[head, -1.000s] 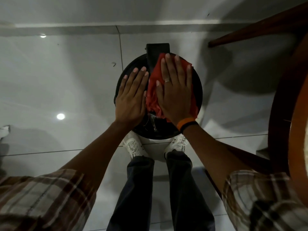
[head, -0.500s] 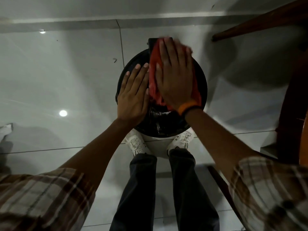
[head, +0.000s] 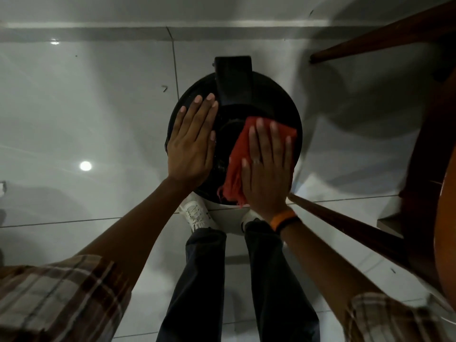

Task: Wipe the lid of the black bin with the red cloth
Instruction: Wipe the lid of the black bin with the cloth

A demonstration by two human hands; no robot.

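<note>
The round black bin lid [head: 271, 99] lies below me on the floor, with a black hinge tab [head: 233, 80] at its far edge. My left hand [head: 191, 144] rests flat on the lid's left side, fingers together, holding nothing. My right hand [head: 269, 166] presses flat on the red cloth [head: 237, 164], which lies on the lid's near right part. The cloth's frayed edge hangs over the near rim. Part of the cloth is hidden under my palm.
A dark wooden chair [head: 424, 169] stands close on the right, one leg [head: 345, 225] slanting beside my right wrist and another leg [head: 382, 33] at the upper right. My white shoes [head: 197, 215] stand just under the bin on grey glossy tiles [head: 86, 107].
My right hand has slid the red cloth from the far edge by the hinge tab back toward me, to the lid's near right. The left hand has stayed flat on the left side.
</note>
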